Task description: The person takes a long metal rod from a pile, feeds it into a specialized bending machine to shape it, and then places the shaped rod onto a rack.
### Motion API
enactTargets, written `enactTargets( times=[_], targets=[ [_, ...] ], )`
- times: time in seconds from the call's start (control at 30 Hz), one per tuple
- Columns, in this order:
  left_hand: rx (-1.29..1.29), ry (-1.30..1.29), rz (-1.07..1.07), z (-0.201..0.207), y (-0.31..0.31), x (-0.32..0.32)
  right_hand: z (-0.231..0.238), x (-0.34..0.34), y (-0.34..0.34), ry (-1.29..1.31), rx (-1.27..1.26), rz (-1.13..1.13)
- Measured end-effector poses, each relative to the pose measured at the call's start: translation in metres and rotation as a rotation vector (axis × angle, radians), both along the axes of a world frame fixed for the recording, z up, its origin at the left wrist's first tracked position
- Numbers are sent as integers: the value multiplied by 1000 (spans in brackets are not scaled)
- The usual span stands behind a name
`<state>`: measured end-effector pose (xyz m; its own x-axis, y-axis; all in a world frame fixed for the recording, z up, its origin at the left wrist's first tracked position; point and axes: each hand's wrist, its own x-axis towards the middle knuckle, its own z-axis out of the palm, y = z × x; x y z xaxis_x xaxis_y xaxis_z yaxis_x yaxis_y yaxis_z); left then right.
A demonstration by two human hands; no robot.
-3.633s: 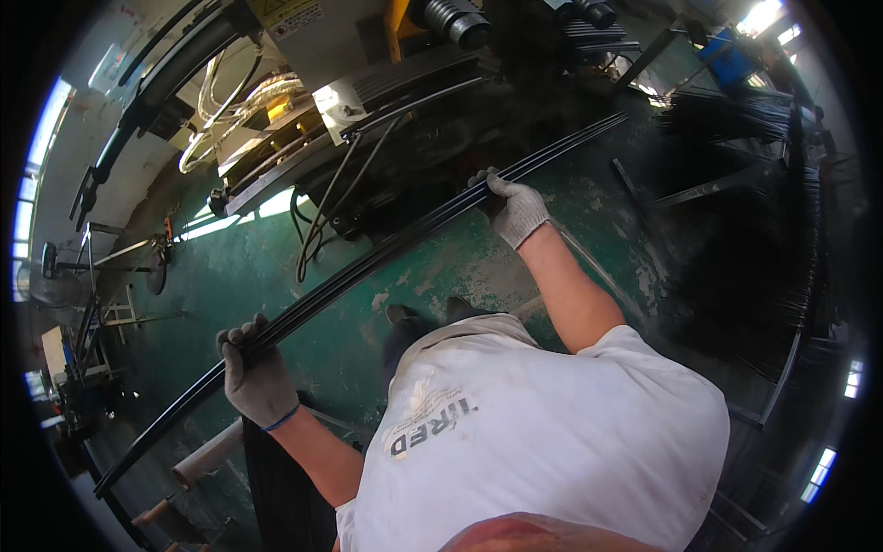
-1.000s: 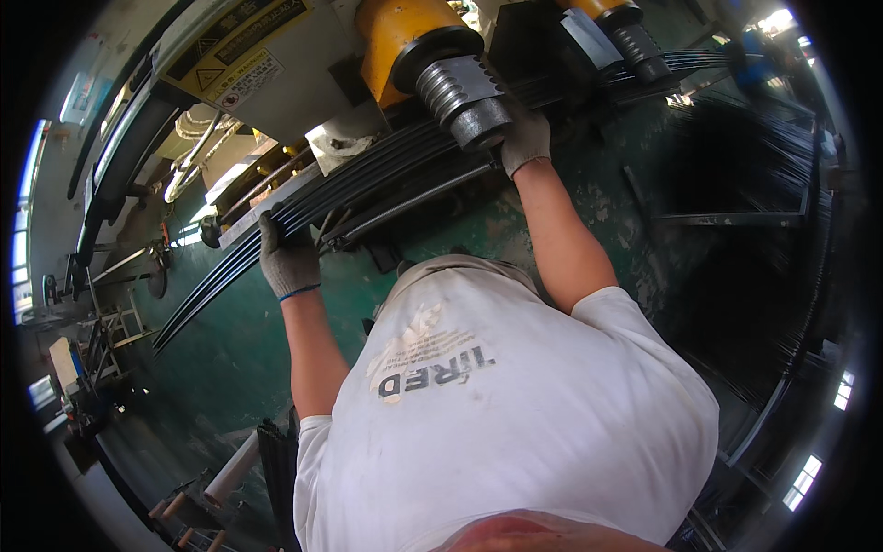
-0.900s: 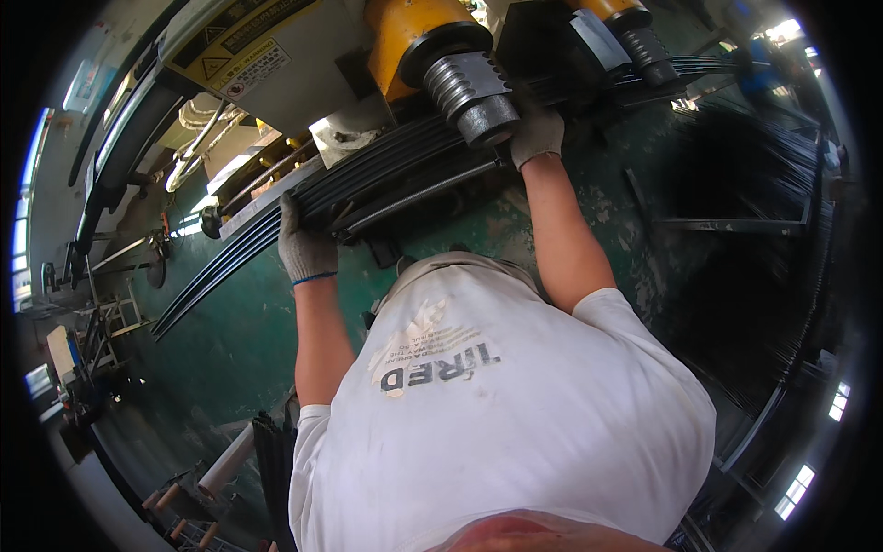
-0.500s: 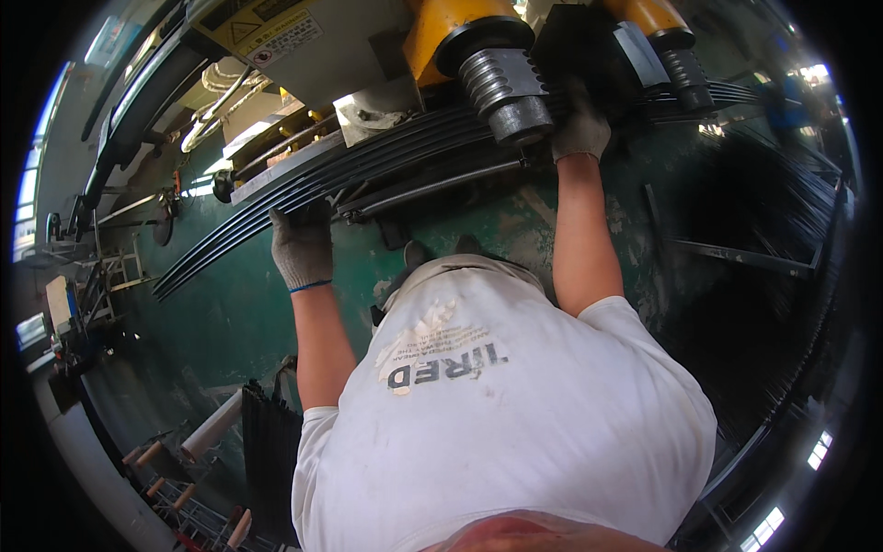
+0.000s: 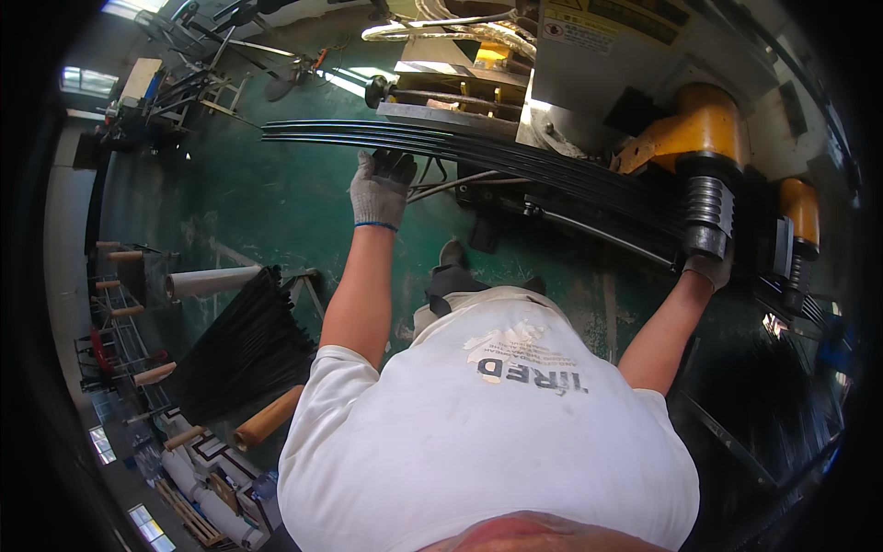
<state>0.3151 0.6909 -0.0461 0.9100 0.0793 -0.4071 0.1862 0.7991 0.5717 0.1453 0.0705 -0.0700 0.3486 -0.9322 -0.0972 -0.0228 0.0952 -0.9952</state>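
A bundle of long, thin black rods [image 5: 354, 136] runs from the upper left down to the right, past the front of a machine. My left hand [image 5: 380, 198], in a grey knit glove with a dark palm, holds the bundle from below near its left end, thumb apart. Its fingertips are partly lost against the dark rods. At the right, my gloved right hand [image 5: 715, 269] is beside the lower end of a ribbed steel cylinder [image 5: 706, 216], which hangs from a yellow machine arm [image 5: 701, 124]. That cylinder hides its fingers.
Under the rods runs a thin metal bar [image 5: 607, 235]. A second yellow arm [image 5: 798, 210] stands farther right. Dark rod stacks lie on a rack [image 5: 727, 437] at lower right and on a stand [image 5: 244, 354] at left, near a cardboard tube [image 5: 269, 417]. The floor [image 5: 230, 202] is green.
My view has swung left, so machine and rods appear farther right. My left hand stays at the rods; the right now shows lower, beside the cylinder's end.
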Motion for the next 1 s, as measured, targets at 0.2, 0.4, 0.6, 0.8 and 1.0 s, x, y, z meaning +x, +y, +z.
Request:
enactTargets(
  times=[0.2,0.4,0.6,0.8,1.0],
  targets=[
    [-94,-82,129,-8,122,86,13,-3,2,-101,64,-111],
    [98,-22,248,-8,262,157,-2,-46,139,158,408,-485],
    [204,93,179,-16,287,175,-143,-137,229,393,478,-429],
    [204,-17,82,-23,294,198,-187,-196,239,271,688,-521],
    [315,-14,21,-13,307,192,-142,-145,285,405,540,-609]
  ],
)
